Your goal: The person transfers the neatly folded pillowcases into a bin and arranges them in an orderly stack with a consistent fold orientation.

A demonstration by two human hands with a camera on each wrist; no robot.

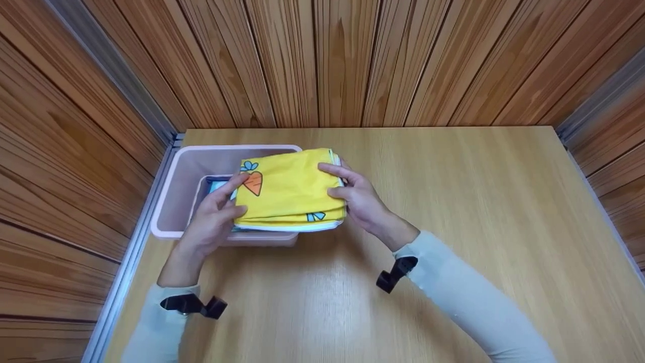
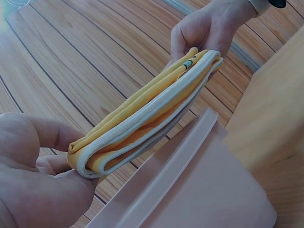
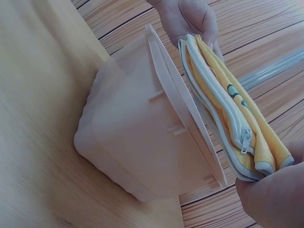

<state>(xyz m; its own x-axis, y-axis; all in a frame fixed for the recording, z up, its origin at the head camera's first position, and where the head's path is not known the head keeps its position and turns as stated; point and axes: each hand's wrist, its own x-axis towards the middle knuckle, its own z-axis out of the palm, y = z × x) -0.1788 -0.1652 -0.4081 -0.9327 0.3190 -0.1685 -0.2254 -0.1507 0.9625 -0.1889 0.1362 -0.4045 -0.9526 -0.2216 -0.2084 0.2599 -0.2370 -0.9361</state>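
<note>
A folded yellow zippered cloth [image 1: 289, 184] with printed carrots and white edging is held flat above the right part of a pink plastic bin [image 1: 166, 214]. My left hand [image 1: 214, 219] pinches its left edge, thumb and fingers on either side. At the opposite edge my right hand [image 1: 365, 204] grips the layers between thumb and fingers. Seen from the right wrist, a white zipper pull [image 3: 246, 138] hangs at the cloth's side. The left wrist view shows its stacked folds edge-on, above the bin's rim [image 2: 183, 166]. Part of the bin's inside is hidden beneath the cloth.
Something light blue [image 1: 216, 185] lies in the bin, mostly covered from view. The bin stands at the left of a wooden table [image 1: 453, 201], close to a metal rail [image 1: 128, 267]. Wood-panelled walls [image 1: 340, 65] rise behind and at both sides.
</note>
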